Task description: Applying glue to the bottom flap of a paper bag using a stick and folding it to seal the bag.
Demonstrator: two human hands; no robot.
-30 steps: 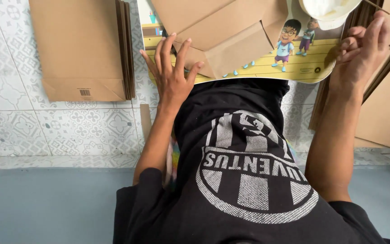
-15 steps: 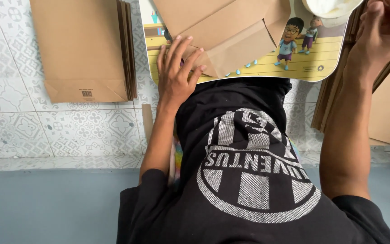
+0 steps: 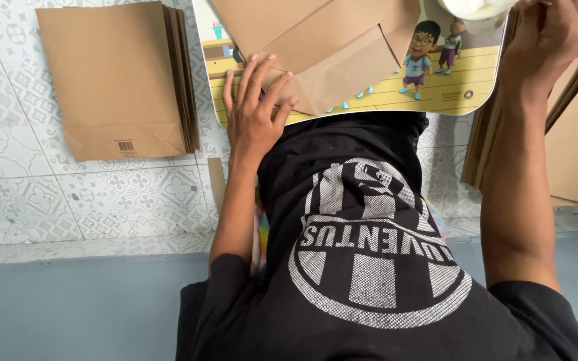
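Brown paper bag (image 3: 322, 47) under left hand (image 3: 255, 113) (flat)

Folded paper bag (image 3: 322, 50) on lap tray (image 3: 463, 93); bag stack (image 3: 118, 80) on floor tiles (image 3: 68, 200), left.

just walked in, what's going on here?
A person in a black shirt sits over a small cartoon-printed board. The left hand lies flat on a brown paper bag on that board, pressing its folded corner. The right hand is raised at the upper right, touching a white object that is mostly cut off by the frame. A stack of finished flat paper bags lies on the tiled floor to the left.
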